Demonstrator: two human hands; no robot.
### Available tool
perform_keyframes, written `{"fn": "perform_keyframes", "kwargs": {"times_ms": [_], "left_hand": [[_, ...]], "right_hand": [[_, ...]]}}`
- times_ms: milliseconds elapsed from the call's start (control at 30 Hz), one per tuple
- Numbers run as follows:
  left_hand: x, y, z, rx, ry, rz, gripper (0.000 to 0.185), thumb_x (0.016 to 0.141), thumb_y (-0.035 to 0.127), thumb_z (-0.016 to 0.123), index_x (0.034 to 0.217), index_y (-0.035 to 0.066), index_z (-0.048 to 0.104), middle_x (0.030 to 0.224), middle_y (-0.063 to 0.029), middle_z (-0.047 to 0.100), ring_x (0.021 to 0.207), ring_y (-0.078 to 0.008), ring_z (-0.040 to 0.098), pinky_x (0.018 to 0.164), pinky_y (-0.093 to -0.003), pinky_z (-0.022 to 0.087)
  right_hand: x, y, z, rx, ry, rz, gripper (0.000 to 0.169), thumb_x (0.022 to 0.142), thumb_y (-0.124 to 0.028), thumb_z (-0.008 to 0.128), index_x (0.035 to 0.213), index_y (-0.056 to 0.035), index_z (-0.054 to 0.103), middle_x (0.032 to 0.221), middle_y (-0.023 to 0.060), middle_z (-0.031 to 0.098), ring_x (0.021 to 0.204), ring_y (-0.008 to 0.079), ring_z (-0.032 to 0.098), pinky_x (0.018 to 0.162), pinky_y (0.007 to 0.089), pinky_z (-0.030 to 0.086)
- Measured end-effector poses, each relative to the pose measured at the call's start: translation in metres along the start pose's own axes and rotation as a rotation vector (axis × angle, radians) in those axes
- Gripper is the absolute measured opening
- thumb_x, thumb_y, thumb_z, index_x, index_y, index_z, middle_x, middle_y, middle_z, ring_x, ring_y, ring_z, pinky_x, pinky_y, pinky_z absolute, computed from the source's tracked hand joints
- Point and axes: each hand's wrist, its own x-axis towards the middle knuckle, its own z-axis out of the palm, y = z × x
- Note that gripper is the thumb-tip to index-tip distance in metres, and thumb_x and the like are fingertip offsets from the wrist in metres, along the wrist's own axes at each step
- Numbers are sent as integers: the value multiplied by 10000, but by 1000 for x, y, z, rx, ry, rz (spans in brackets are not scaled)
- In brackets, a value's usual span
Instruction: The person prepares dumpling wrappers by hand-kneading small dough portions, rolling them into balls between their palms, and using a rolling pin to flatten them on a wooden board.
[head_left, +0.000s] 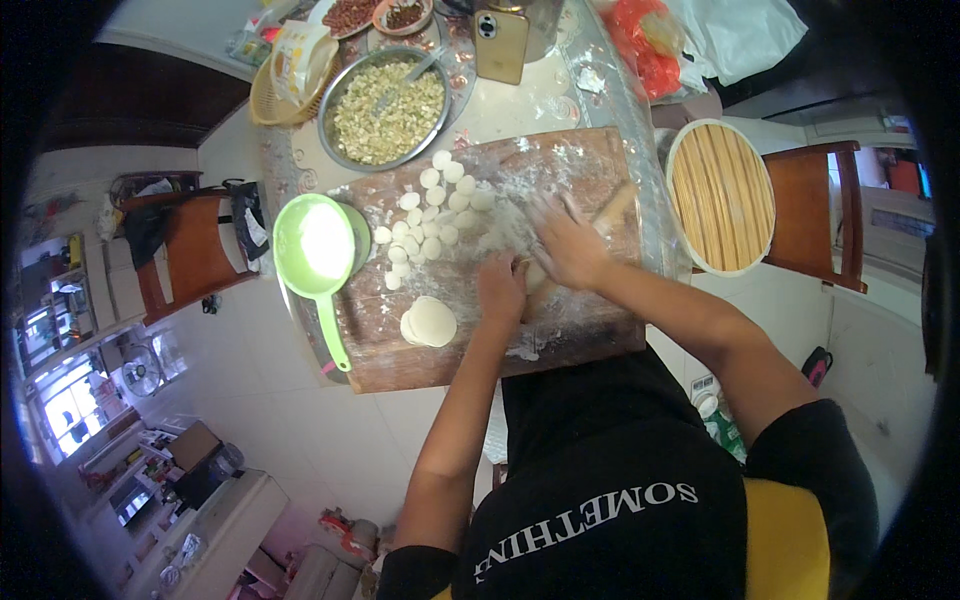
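My right hand (570, 244) lies flat and slightly blurred across a wooden rolling pin (618, 202), fingers stretched over the floury wooden board (480, 360). Close beside it, my left hand (501, 289) has its fingers curled at the edge of a dough piece (535, 276). That dough lies partly hidden between my hands, by the pin. Left of them, several small flattened dough rounds (431, 248) are spread over the board. A small stack of rolled dough wrappers (430, 322) sits near the board's front edge.
A green plastic dipper (363, 234) of white flour stands on the board's left side. Behind it are a metal bowl (327, 142) of chopped filling with a spoon, a woven basket (262, 105) and an upright phone (500, 52). At right, a round slatted tray (721, 196) rests by a chair (814, 217).
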Motion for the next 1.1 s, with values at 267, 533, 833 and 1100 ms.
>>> {"fn": "perform_keyframes", "kwargs": {"times_ms": [267,533,833,1100], "left_hand": [[0,33,-19,148,-191,-181,153,837,170,610,903,32,616,950,-193,620,915,-390,587,790,-473,457],[-5,-1,-14,-27,-98,-126,160,830,172,619,904,31,611,948,-197,619,914,-388,581,784,-484,450],[2,-6,-15,149,15,80,181,808,157,631,941,35,613,824,-173,630,824,-384,605,751,-481,469],[-8,-4,-23,119,-118,-139,180,817,210,641,867,37,648,835,-174,643,836,-371,621,735,-468,473]], "right_hand": [[27,-5,-5,80,87,-17,635,895,-316,520,1374,73,371,1445,204,374,1406,354,251,1167,501,118],[-52,-2,-4,-32,16,-84,618,898,-297,515,1382,59,370,1463,213,350,1397,354,267,1160,490,146],[7,-14,-6,-69,-41,-50,687,912,-352,495,1415,73,299,1478,220,321,1412,350,231,1167,496,112],[11,-14,4,-48,144,-90,664,924,-374,498,1412,42,328,1476,200,335,1407,338,248,1166,490,122]]}}
